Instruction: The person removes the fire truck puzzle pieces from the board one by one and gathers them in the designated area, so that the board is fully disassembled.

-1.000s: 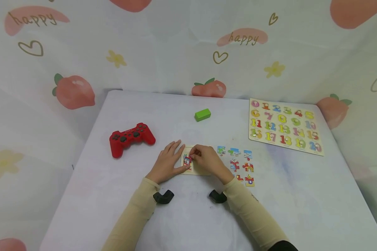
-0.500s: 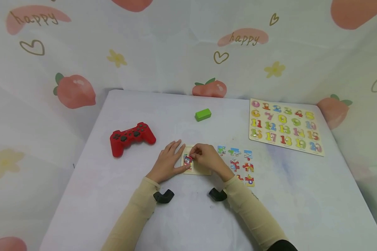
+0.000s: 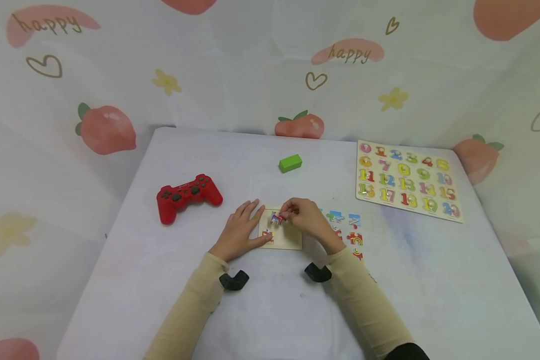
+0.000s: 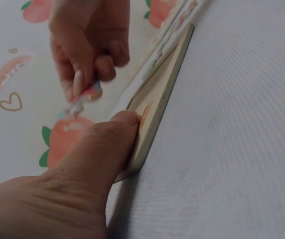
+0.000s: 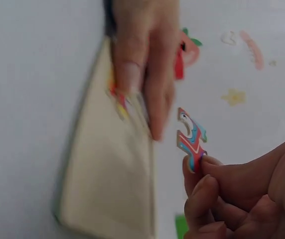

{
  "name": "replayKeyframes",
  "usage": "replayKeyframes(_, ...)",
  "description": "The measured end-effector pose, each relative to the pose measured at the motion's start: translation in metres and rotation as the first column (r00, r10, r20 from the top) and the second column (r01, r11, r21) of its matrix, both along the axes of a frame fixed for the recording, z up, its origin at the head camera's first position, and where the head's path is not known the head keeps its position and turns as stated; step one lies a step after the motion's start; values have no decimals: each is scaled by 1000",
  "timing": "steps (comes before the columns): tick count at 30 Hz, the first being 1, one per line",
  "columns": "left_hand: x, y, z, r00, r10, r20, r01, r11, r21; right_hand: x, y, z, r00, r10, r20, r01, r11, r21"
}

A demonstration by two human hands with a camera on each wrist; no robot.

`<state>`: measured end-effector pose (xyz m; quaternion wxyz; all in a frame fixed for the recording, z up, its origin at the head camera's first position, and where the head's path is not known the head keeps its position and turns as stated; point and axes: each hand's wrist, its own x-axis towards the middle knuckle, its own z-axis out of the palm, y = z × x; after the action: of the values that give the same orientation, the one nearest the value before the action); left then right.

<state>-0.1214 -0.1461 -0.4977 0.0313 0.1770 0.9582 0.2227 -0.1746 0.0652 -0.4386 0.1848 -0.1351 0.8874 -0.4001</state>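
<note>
My right hand (image 3: 309,220) pinches a jigsaw piece (image 5: 193,134) between thumb and fingertips. Red and blue with a cartoon eye, the piece is held up off the wooden puzzle tray (image 3: 290,241) and tilted, as both wrist views show. Fingers spread, my left hand (image 3: 239,234) lies along the tray's left side. Its thumb presses on the lower left corner, over a red and yellow jigsaw piece (image 3: 267,234) set there. In the left wrist view, that thumb (image 4: 100,144) reaches over the tray's rim and hides most of the piece.
Several loose jigsaw pieces (image 3: 354,239) lie right of the tray, partly behind the right wrist. A red game controller (image 3: 189,197) sits on the left, a green block (image 3: 290,163) at the back. A number puzzle board (image 3: 408,181) lies at the back right of the white table (image 3: 270,310).
The right hand has lifted its jigsaw piece from the tray, moving slightly up and right and tilting it. The corner piece shows more now. The left hand stays put.
</note>
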Motion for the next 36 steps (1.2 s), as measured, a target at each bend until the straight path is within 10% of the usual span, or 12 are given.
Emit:
replayKeyframes(13, 0, 1, 2, 1000, 1, 6, -1, 1000, -10, -5, 93, 13, 996, 22, 92, -35, 989, 143)
replayKeyframes(36, 0, 1, 2, 1000, 6, 11, -6, 1000, 5, 1, 89, -4, 995, 60, 74, -72, 981, 178)
